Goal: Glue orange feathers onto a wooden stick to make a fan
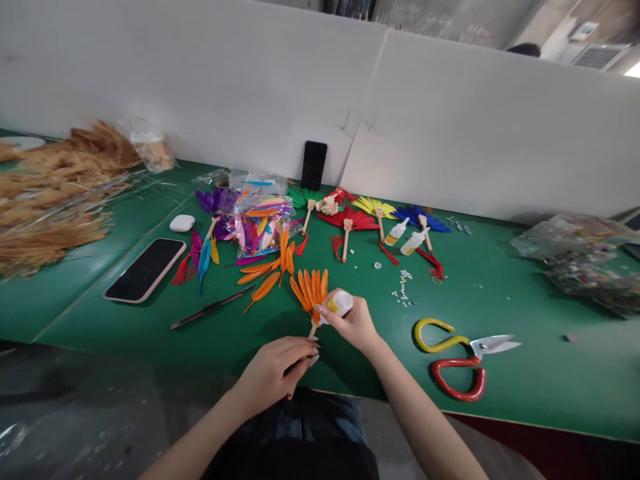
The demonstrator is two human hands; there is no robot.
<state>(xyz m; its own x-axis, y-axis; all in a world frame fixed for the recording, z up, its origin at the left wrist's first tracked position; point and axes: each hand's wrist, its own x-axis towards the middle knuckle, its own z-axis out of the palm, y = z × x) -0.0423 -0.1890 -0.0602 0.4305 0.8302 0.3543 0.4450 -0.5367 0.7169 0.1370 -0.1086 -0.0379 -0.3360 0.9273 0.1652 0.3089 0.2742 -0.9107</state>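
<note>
My left hand (pixel 283 367) is closed around the wooden handle of an orange feather fan (pixel 311 291) at the table's front edge. My right hand (pixel 353 323) grips a white glue bottle (pixel 341 303) with a yellow label, tipped nozzle-down at the base of the feathers. The nozzle tip is hidden by my fingers. Loose orange feathers (pixel 263 291) lie just beyond the fan, to the left. Farther back are finished-looking fans: a red fan (pixel 349 221), a yellow fan (pixel 375 208) and a blue fan (pixel 423 220), with red tassels.
Scissors (pixel 470 353) with yellow and red handles lie at right. A tweezers-like dark tool (pixel 213 307), a phone (pixel 146 270) and a white case (pixel 182 223) are at left. Two more glue bottles (pixel 414 241) lie near small white beads (pixel 403 287). Feather packets (pixel 263 223) sit behind; a white partition (pixel 225 87) rises beyond.
</note>
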